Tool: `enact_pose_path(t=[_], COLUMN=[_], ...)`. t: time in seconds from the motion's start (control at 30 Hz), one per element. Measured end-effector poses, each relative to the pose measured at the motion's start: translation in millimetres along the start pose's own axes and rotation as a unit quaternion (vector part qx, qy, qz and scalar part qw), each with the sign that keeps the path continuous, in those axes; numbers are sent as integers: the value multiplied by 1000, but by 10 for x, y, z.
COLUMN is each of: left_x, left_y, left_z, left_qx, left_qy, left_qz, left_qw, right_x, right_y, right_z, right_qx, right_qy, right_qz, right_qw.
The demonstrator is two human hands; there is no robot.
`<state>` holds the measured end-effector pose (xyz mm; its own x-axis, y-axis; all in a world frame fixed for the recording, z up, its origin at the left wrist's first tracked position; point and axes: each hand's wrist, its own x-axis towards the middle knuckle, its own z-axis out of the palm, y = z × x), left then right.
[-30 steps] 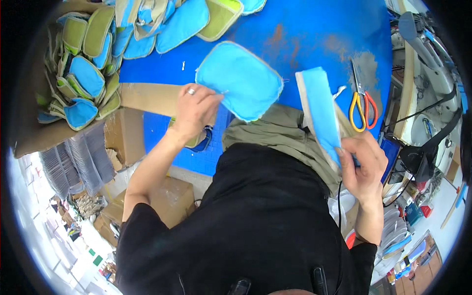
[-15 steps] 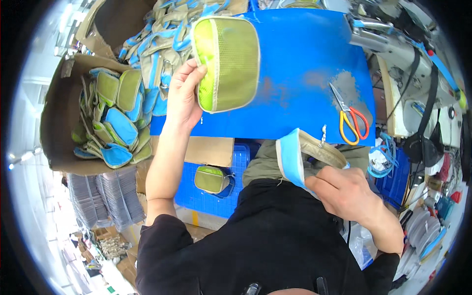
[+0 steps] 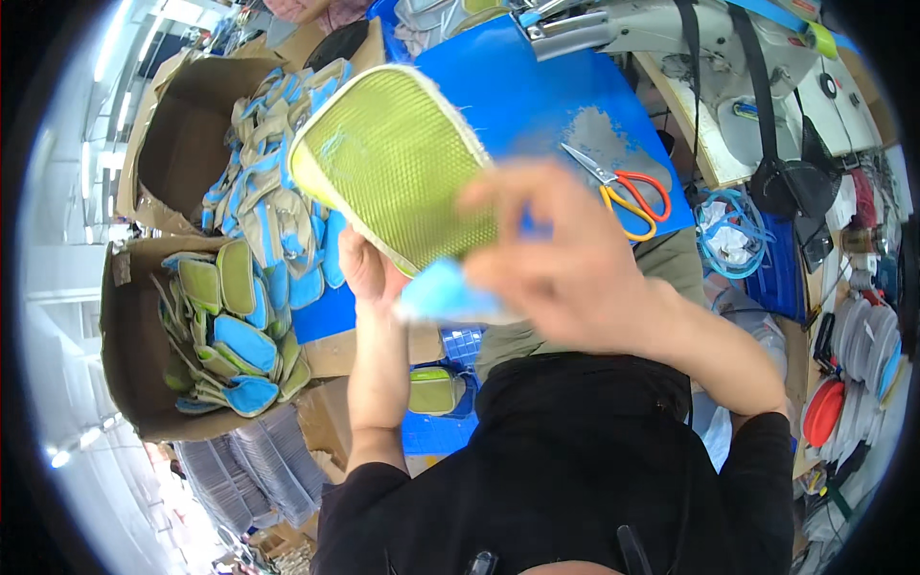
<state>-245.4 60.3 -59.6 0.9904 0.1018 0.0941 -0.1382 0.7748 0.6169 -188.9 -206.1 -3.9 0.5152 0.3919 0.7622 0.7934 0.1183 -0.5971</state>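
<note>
My left hand (image 3: pixel 372 268) grips the lower edge of a green mesh pouch piece (image 3: pixel 388 158) with pale binding, holding it up above the blue-topped table. Across its lower right side comes my right hand (image 3: pixel 570 264), smeared by motion, its fingers curled on a blue fabric strip (image 3: pixel 446 292) with a pale edge. The strip lies close against the pouch piece's bottom corner; whether the two touch is hard to make out. Scissors (image 3: pixel 610 180) with one red and one yellow handle rest on the table, just beyond my right hand.
A cardboard box (image 3: pixel 134 331) of green and blue pouch pieces stands at left. Beside it lies a heap of beige-and-blue strips (image 3: pixel 268 182). A sewing machine (image 3: pixel 661 29) is at the far right. One small green pouch (image 3: pixel 433 391) sits below the table edge.
My right hand has swung up and left with the strip, to the pouch piece in my left hand. That piece has tilted and moved left and lower. The whole view has shifted.
</note>
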Motion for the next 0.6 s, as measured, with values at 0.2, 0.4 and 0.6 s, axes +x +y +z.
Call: enact_pose_path(t=[0.2,0.4,0.6], left_x=[15,140,601], left_y=[-568,-366,-278], left_z=[40,72,199], left_qx=[19,475,156], left_qy=[121,83,-124], left_qz=[36,270,-210], left_qw=[992,833,957], right_x=[-92,-77,-61], right_y=[437,431,316], right_z=[113,-14,-40], right_qx=[160,-68,-156], right_qy=[44,56,-6], right_qz=[250,89,29], right_qw=[954,992,987])
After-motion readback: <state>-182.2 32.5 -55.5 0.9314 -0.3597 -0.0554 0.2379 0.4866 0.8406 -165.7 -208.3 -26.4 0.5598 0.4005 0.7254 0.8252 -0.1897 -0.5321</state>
